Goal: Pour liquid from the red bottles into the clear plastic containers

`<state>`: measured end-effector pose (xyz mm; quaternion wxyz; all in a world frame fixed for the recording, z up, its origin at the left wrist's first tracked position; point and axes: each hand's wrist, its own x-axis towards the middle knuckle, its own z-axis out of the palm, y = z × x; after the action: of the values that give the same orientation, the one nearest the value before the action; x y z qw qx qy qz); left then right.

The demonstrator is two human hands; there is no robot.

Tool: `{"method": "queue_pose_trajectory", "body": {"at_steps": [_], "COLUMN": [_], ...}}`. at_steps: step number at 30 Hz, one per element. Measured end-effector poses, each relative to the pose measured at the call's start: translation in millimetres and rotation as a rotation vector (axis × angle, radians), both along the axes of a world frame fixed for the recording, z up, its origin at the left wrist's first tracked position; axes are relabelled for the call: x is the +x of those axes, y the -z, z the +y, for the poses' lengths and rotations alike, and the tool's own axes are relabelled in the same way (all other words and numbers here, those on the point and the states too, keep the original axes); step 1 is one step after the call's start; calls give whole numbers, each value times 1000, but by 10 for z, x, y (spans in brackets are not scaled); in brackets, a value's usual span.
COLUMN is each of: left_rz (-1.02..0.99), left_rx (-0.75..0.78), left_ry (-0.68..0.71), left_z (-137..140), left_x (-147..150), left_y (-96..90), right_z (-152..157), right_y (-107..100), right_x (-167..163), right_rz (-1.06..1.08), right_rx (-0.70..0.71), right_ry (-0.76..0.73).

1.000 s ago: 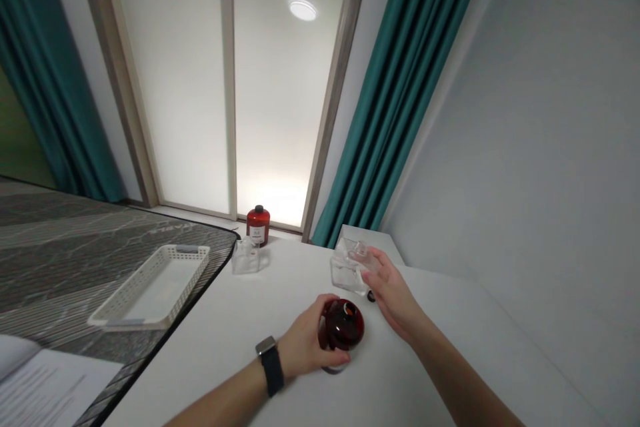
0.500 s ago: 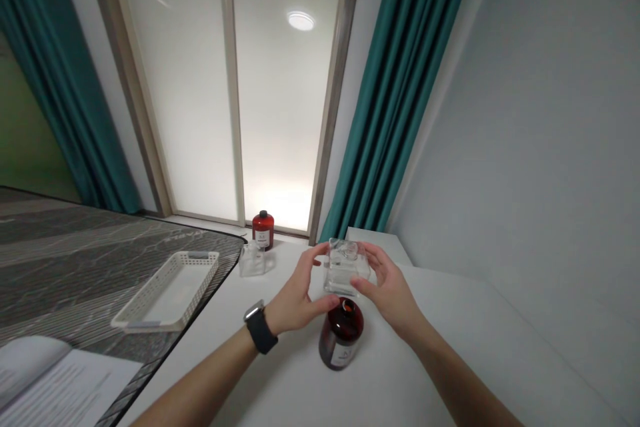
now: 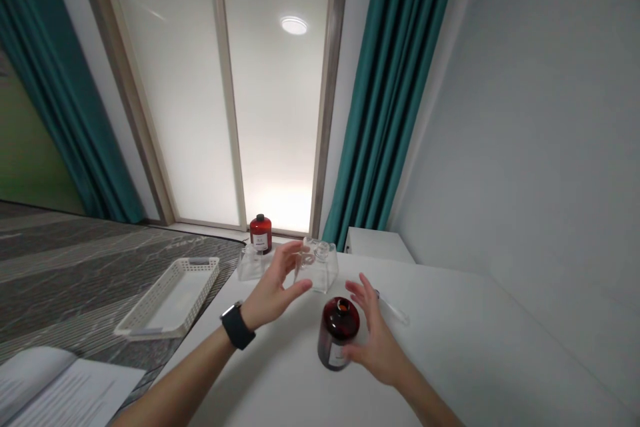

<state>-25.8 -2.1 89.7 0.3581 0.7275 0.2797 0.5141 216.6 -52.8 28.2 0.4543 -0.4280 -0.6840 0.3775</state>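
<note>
An uncapped dark red-brown bottle with a white label stands upright on the white table. At its right side is my right hand, fingers apart, with the thumb in front of the label; whether it touches the bottle I cannot tell. Behind the bottle stands clear glassware, its exact shape hard to make out. My left hand, spread open, has its fingertips and thumb by the left side of that glassware. A thin clear tube with a dark end, like a dropper, lies to the right of my right hand.
A capped red bottle and another clear glass vessel stand at the table's far left. On the dark patterned surface to the left are a white perforated basket and an open book. A white cabinet stands beyond the table.
The clear glassware, earlier between both hands, now stands further left. My right hand has moved down beside the brown bottle; my left hand has shifted left. The dropper-like tube has come into view.
</note>
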Motion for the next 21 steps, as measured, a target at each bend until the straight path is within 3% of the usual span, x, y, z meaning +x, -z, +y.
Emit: {"method": "queue_pose_trajectory", "body": {"at_steps": [3, 12, 21], "left_rz": [78, 470, 775], "left_rx": [38, 160, 300], "left_ry": [-49, -80, 77], "left_z": [14, 102, 238], "left_x": [-100, -371, -247], "left_y": [-26, -257, -559], "right_z": [10, 210, 237], "right_y": [136, -5, 55], "right_x": [-62, -51, 25], "right_rz": [5, -1, -148], "right_rx": [-73, -48, -30], "right_ry": [-12, 40, 127]}}
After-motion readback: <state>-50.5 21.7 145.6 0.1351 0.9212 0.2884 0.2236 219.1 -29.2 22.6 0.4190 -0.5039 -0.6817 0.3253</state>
